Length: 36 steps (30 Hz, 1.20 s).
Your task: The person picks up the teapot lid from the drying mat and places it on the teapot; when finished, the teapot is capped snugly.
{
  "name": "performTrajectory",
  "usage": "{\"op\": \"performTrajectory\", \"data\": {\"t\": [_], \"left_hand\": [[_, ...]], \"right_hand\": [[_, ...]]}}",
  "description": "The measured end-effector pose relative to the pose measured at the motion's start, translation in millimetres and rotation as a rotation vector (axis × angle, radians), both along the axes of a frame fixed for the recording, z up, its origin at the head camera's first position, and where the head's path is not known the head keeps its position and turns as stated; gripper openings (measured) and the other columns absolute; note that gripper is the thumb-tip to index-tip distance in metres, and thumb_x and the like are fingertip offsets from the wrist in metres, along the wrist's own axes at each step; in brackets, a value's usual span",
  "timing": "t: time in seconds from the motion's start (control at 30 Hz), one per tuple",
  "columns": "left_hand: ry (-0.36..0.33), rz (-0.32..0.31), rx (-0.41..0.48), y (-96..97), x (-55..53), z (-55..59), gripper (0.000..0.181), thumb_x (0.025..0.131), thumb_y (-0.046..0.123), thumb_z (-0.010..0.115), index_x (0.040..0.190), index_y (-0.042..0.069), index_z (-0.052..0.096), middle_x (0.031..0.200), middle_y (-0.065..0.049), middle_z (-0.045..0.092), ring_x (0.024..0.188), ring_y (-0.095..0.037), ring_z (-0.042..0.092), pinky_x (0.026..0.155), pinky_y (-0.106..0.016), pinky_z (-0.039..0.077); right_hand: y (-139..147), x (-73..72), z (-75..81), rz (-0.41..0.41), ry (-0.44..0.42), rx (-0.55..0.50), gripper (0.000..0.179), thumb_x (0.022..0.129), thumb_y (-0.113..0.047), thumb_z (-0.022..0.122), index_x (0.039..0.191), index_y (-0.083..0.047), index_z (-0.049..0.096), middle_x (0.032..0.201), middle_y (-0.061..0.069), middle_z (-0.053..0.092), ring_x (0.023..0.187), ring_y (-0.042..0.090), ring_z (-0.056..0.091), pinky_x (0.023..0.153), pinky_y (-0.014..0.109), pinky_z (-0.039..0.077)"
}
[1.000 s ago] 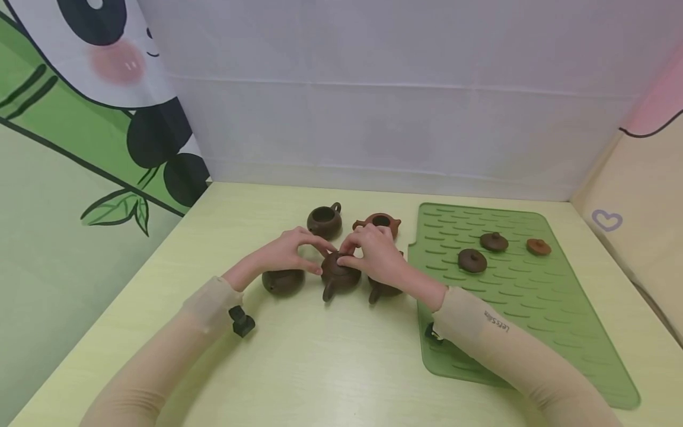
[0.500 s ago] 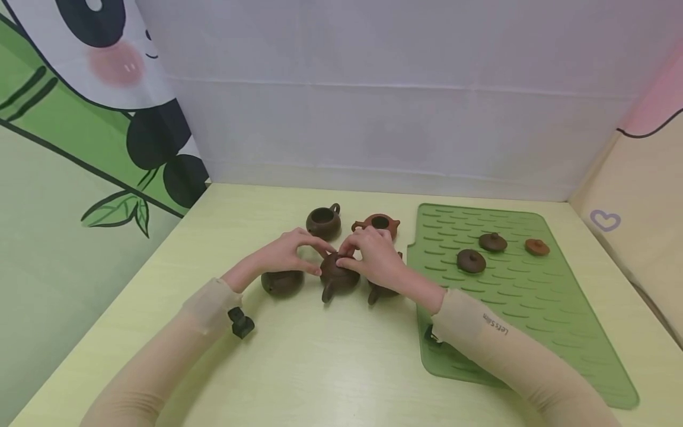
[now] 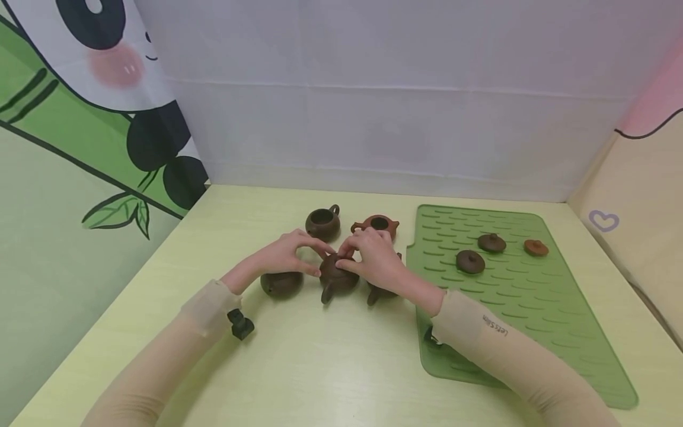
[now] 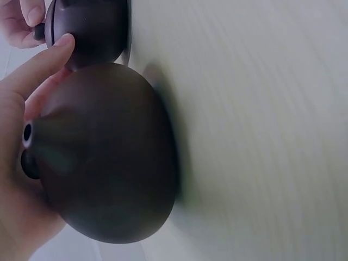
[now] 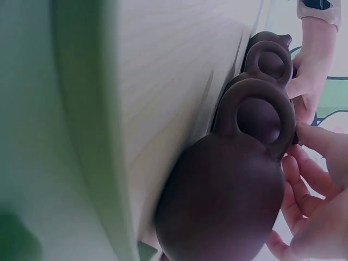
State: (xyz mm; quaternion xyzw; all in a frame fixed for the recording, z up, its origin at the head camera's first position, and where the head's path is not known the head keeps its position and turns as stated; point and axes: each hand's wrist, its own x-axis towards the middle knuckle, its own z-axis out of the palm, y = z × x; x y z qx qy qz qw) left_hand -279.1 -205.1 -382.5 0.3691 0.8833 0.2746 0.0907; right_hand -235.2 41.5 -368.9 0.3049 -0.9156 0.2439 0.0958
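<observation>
A dark brown teapot (image 3: 339, 280) sits in the middle of the front row. My left hand (image 3: 288, 254) steadies it, thumb on one side of the upper body and fingers around the far side. My right hand (image 3: 376, 256) pinches the knob of the teapot's lid, seen in the left wrist view as a small dark knob (image 4: 38, 31) between fingertips. The lid sits on the pot's mouth. Under my left palm stands another dark teapot (image 4: 109, 157) with its own knob and spout showing. Beneath my right hand is a third dark teapot (image 5: 217, 201) with a ring handle.
Behind stand a lidless dark teapot (image 3: 323, 225) and a lidless reddish teapot (image 3: 388, 228). On the right, a green ridged mat (image 3: 512, 308) bears two dark lids (image 3: 471, 262) and a reddish lid (image 3: 536, 248). A white cloth backdrop (image 3: 395, 130) closes the table's back.
</observation>
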Motion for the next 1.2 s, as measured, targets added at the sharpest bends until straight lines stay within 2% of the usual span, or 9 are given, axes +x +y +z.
{"op": "performTrajectory", "data": {"t": [0.37, 0.5, 0.63, 0.77, 0.97, 1.1, 1.2], "left_hand": [[0.012, 0.011, -0.023, -1.0, 1.4, -2.7, 0.05, 0.082, 0.03, 0.08, 0.129, 0.028, 0.064, 0.115, 0.011, 0.072, 0.124, -0.021, 0.054, 0.11, -0.055, 0.033], [0.027, -0.003, -0.022, -1.0, 2.3, -2.9, 0.051, 0.083, 0.027, 0.079, 0.132, 0.024, 0.063, 0.115, 0.009, 0.073, 0.125, -0.021, 0.057, 0.11, -0.054, 0.035], [0.051, -0.015, 0.012, -0.9, 4.6, 0.3, 0.053, 0.087, 0.022, 0.075, 0.136, 0.016, 0.058, 0.118, 0.003, 0.072, 0.124, -0.022, 0.059, 0.11, -0.053, 0.037], [0.069, -0.002, 0.043, 0.5, 9.8, 5.4, 0.049, 0.09, 0.022, 0.072, 0.136, 0.016, 0.057, 0.126, -0.003, 0.069, 0.124, -0.024, 0.057, 0.109, -0.051, 0.038], [0.108, 0.018, 0.092, 10.4, 19.0, 12.4, 0.044, 0.091, 0.023, 0.071, 0.133, 0.015, 0.06, 0.135, -0.003, 0.064, 0.13, -0.023, 0.054, 0.111, -0.048, 0.039], [0.159, 0.032, 0.131, 20.5, 23.1, 15.2, 0.044, 0.091, 0.022, 0.071, 0.133, 0.013, 0.061, 0.135, -0.002, 0.063, 0.131, -0.023, 0.054, 0.112, -0.046, 0.039], [0.192, 0.028, 0.162, 29.5, 25.4, 16.5, 0.044, 0.091, 0.021, 0.072, 0.133, 0.013, 0.061, 0.135, -0.003, 0.064, 0.131, -0.024, 0.054, 0.111, -0.046, 0.039]], "right_hand": [[24, 4.5, 1.7, 0.058, 0.009, -0.014, 0.023, 0.084, -0.032, 0.079, 0.104, -0.021, 0.075, 0.098, -0.002, 0.068, 0.101, 0.02, 0.055, 0.093, 0.049, 0.035], [41, 6.1, 0.1, 0.061, -0.011, -0.049, 0.028, 0.083, -0.03, 0.079, 0.108, -0.017, 0.074, 0.101, -0.001, 0.068, 0.102, 0.02, 0.055, 0.094, 0.05, 0.034], [59, 8.5, 0.1, 0.069, 0.001, -0.084, 0.029, 0.083, -0.026, 0.079, 0.109, -0.016, 0.073, 0.102, 0.002, 0.07, 0.102, 0.022, 0.057, 0.093, 0.049, 0.034], [76, 11.1, 1.8, 0.072, 0.023, -0.119, 0.026, 0.083, -0.023, 0.08, 0.107, -0.017, 0.073, 0.1, 0.004, 0.07, 0.098, 0.023, 0.058, 0.091, 0.047, 0.035], [100, 15.3, 4.3, 0.049, 0.039, -0.165, 0.025, 0.083, -0.019, 0.08, 0.106, -0.018, 0.073, 0.1, 0.001, 0.071, 0.1, 0.019, 0.059, 0.099, 0.052, 0.034], [115, 15.0, 2.2, 0.039, 0.105, -0.176, 0.024, 0.082, -0.014, 0.08, 0.105, -0.016, 0.073, 0.099, 0.001, 0.072, 0.099, 0.019, 0.061, 0.093, 0.045, 0.045], [124, 14.5, 0.3, 0.028, 0.161, -0.187, 0.024, 0.081, -0.011, 0.081, 0.103, -0.014, 0.073, 0.097, 0.001, 0.072, 0.095, 0.02, 0.061, 0.088, 0.042, 0.046]]}}
